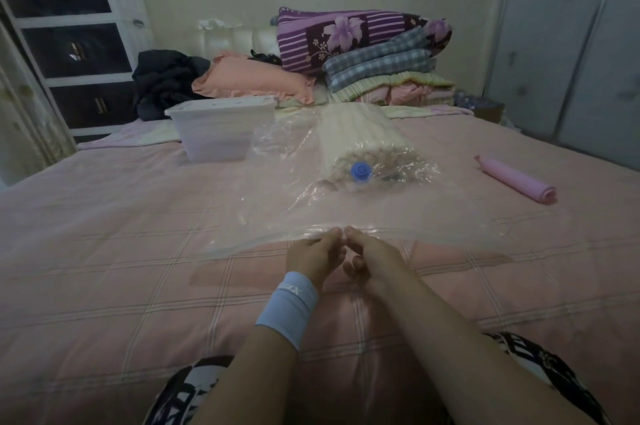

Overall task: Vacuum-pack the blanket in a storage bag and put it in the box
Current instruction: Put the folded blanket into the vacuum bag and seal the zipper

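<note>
A clear plastic storage bag [270, 213] lies flat on the pink bed. Inside it, towards the far end, is a rolled cream blanket [356, 137], with a blue round valve [361, 171] over its near end. My left hand [317, 254], with a light blue wristband, and my right hand [372, 256] meet side by side at the bag's near edge, fingertips pinching the seal strip. A white plastic box [220, 133] with its lid on stands on the bed, left of the bag.
A pink rolled cloth [516, 180] lies at the right. Pillows and folded bedding [367, 57] pile up at the head of the bed, with dark clothes [162, 81] beside them. A white drawer unit [69, 33] stands far left; a wardrobe [581, 43] stands right.
</note>
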{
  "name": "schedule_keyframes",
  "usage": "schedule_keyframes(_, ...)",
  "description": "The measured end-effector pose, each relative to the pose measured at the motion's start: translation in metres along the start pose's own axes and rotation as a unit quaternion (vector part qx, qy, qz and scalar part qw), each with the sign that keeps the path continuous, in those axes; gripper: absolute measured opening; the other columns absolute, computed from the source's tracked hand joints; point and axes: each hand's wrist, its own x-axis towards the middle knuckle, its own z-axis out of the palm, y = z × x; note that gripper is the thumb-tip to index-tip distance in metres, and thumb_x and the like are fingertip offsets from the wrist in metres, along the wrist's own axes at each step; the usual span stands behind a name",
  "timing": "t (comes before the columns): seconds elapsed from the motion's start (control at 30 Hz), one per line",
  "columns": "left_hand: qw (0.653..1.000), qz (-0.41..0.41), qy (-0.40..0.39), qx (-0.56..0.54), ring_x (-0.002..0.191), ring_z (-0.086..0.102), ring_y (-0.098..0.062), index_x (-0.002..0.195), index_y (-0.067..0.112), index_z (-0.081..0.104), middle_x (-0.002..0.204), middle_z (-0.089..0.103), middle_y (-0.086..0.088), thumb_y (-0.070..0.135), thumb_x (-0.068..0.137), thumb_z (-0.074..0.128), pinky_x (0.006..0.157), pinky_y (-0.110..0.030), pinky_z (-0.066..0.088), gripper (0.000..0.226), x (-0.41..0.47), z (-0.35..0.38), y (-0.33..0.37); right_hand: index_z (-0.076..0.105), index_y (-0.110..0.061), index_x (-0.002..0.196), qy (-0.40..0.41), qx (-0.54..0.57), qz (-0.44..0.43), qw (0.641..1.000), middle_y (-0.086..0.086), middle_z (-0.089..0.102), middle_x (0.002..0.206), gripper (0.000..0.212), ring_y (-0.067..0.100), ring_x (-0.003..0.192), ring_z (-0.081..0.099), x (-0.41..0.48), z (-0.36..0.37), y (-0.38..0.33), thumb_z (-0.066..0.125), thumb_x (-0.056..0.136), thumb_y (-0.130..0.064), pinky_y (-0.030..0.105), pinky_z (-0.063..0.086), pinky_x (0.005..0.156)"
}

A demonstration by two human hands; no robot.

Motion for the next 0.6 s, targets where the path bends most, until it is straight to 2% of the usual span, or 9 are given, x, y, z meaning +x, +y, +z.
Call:
schedule_keyframes(0.1,0.999,0.011,0.027,0.024,0.050,0.058,-0.016,0.083,-0.005,0.067,0.072,0.063,-0.017,0.007,0.086,0.068,0.051,-0.022,0.051,0.013,0.001,0.001,-0.002,0.070,-0.009,0.090,-0.008,0.018,0.013,1.000,0.004,0.074,0.085,0.005,0.004,0.034,0.037,0.002,0.003,0.007,0.072,0.089,-0.014,0.019,0.041,0.039)
schedule_keyframes(0.2,1.000,-0.006,0.028,-0.004,0.047,0.059,-0.014,0.085,-0.007,0.066,0.069,0.063,-0.014,0.003,0.086,0.067,0.051,-0.022,0.052,0.010,-0.001,0.003,-0.004,0.068,-0.007,0.088,0.010,0.006,-0.003,1.000,0.008,0.071,0.083,0.005,0.003,0.032,0.040,0.005,0.003,0.004,0.072,0.089,-0.010,0.019,0.040,0.040)
schedule_keyframes(0.3,0.998,-0.018,0.031,-0.043,0.043,0.057,-0.012,0.079,-0.003,0.063,0.058,0.062,-0.009,0.001,0.089,0.062,0.047,-0.021,0.051,0.011,-0.004,0.006,-0.007,0.066,-0.002,0.091,0.052,0.026,-0.011,0.998,0.009,0.064,0.078,0.008,0.010,0.044,0.048,0.007,0.002,0.000,0.073,0.089,-0.005,0.021,0.043,0.040)
schedule_keyframes(0.43,0.998,-0.011,0.048,-0.049,0.041,0.055,-0.012,0.077,-0.002,0.061,0.056,0.060,-0.008,0.001,0.091,0.061,0.045,-0.020,0.050,0.014,-0.003,0.006,-0.006,0.065,-0.003,0.090,0.085,0.039,-0.026,0.995,0.006,0.059,0.074,0.007,0.011,0.055,0.048,0.013,-0.006,-0.007,0.072,0.089,-0.004,0.021,0.047,0.047)
schedule_keyframes(0.6,0.992,-0.022,0.097,-0.075,0.037,0.055,-0.011,0.075,-0.001,0.061,0.047,0.060,-0.004,0.004,0.090,0.064,0.041,-0.018,0.048,0.016,0.008,0.000,-0.001,0.066,-0.001,0.104,0.124,0.057,-0.034,0.990,0.006,0.058,0.077,0.018,0.014,0.060,0.048,0.023,-0.031,-0.025,0.073,0.087,-0.002,0.017,0.045,0.039)
